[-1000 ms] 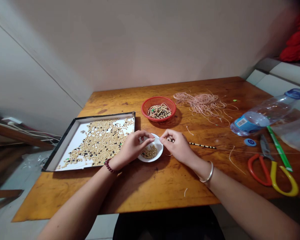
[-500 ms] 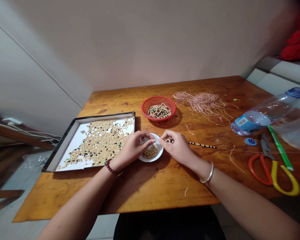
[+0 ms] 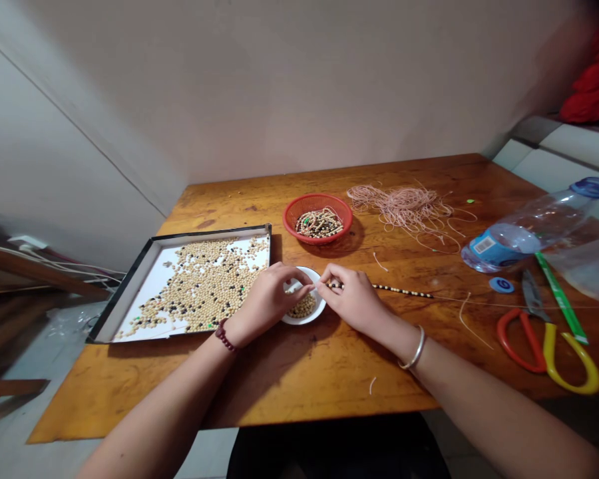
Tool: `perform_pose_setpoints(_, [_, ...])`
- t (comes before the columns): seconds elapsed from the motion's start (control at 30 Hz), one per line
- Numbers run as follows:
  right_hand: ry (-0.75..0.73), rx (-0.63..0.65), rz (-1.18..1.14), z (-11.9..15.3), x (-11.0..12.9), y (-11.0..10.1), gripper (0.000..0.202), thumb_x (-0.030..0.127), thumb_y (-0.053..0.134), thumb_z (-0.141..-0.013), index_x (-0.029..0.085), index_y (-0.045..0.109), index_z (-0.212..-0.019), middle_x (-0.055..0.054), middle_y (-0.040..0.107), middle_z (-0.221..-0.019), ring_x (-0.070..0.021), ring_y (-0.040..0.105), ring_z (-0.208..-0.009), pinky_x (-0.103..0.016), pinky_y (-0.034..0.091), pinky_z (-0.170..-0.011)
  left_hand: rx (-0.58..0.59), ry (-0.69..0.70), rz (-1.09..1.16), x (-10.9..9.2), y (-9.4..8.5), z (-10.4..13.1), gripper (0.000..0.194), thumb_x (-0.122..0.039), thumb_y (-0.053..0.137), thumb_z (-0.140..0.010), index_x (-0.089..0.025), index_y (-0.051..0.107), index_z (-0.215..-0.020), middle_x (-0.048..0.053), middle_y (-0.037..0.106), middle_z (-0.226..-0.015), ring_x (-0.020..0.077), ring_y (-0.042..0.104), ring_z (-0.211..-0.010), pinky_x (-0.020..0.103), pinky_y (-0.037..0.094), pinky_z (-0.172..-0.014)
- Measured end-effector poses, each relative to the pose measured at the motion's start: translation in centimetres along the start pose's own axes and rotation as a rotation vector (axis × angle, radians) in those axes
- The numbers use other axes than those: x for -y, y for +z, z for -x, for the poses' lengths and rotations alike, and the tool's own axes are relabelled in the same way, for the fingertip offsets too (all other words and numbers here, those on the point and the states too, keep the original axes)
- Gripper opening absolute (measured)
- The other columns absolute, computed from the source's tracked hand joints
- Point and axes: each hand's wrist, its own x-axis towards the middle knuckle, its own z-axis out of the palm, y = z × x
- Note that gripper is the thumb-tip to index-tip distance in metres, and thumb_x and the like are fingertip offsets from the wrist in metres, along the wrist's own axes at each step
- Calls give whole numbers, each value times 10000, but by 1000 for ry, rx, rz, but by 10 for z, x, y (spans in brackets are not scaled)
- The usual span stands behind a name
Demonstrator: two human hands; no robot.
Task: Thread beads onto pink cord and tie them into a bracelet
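Note:
Over a small white bowl (image 3: 321, 307) of tan beads (image 3: 302, 306), my two hands meet at the fingertips. My left hand (image 3: 267, 297) pinches thumb and forefinger together at the bowl's far side; whatever is between them is too small to make out. My right hand (image 3: 352, 296) is closed on a beaded string (image 3: 402, 289) of tan and black beads. Some beads show inside its curled fingers, and the rest of the string trails right across the table, ending in bare thread. To the left lies a shallow black-edged tray (image 3: 154, 266) with many loose beads.
Behind the bowl sits a red basket (image 3: 288, 223) of strung beads. A tangle of pink string (image 3: 404, 206) lies right of it. Further right are a plastic bottle (image 3: 519, 239), a blue cap (image 3: 502, 285), scissors (image 3: 534, 299) with red and yellow handles, and a green strip (image 3: 562, 299).
My left hand has shifted slightly right, bringing its fingertips up against those of my right hand. The right hand stays nearly in place, still holding the beaded string.

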Motion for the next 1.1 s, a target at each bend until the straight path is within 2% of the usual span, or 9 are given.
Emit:
perform_pose_setpoints(0.2, [50,90,-250,-5,-6,4,287,389,464,-858,170,601,-733,-4,565,-635,-128,499,-597,-234,352,-567,-18,91,-33,-2,0,1,139,-322,617,-846,-190,661,-859,25,650,-808,147,544,-749,261,415,-691])
perform_pose_setpoints(0.3, [153,142,-447,-9,-7,5,381,490,468,-839,157,614,-724,-7,555,-623,-123,492,-582,-237,356,-557,-16,145,-32,-3,-1,0,124,-301,600,-863,-196,663,-882,28,661,-845,146,556,-785,269,425,-731])
perform_pose_setpoints(0.37, [287,189,-582,-10,-6,4,408,541,493,-807,155,607,-740,34,462,-521,-92,401,-467,-220,292,-474,-18,163,-40,-4,-2,0,145,-307,576,-879,-198,668,-900,36,668,-870,151,561,-807,282,431,-752])
perform_pose_setpoints(0.43, [404,247,-684,-10,-3,3,400,557,527,-779,162,586,-758,88,326,-453,-61,250,-384,-207,171,-411,-33,160,-42,-3,-2,-1,169,-315,549,-895,-198,667,-922,42,671,-887,155,561,-813,292,434,-755])
perform_pose_setpoints(0.53, [426,282,-741,-9,2,1,359,519,589,-750,163,565,-719,114,246,-446,-44,149,-374,-213,74,-397,-117,105,-66,-1,-3,-1,182,-298,505,-919,-196,652,-957,41,667,-894,155,556,-804,292,432,-742])
perform_pose_setpoints(0.63, [375,265,-704,-8,3,1,359,501,602,-747,145,605,-702,103,283,-440,-44,185,-379,-216,98,-393,-198,22,-215,4,-5,0,177,-275,487,-925,-200,645,-952,44,668,-901,176,544,-822,303,423,-740])
perform_pose_setpoints(0.73, [316,222,-683,-9,1,2,334,472,642,-720,138,644,-728,52,471,-517,-59,354,-444,-208,246,-434,-156,-4,-401,7,-7,1,174,-273,498,-914,-205,658,-910,57,660,-890,204,521,-837,319,413,-741])
perform_pose_setpoints(0.83, [287,192,-696,-10,-2,3,286,417,701,-669,143,643,-728,-1,610,-673,-100,510,-598,-228,378,-569,-139,-19,-487,5,-8,3,183,-285,505,-907,-205,670,-893,72,621,-889,212,507,-843,316,411,-723])
perform_pose_setpoints(1.1, [273,151,-654,-10,-2,1,213,353,685,-673,145,642,-698,6,607,-652,-112,516,-627,-233,390,-610,-68,-49,-525,3,-13,9,194,-306,533,-887,-220,705,-860,73,582,-818,218,505,-799,313,397,-654])
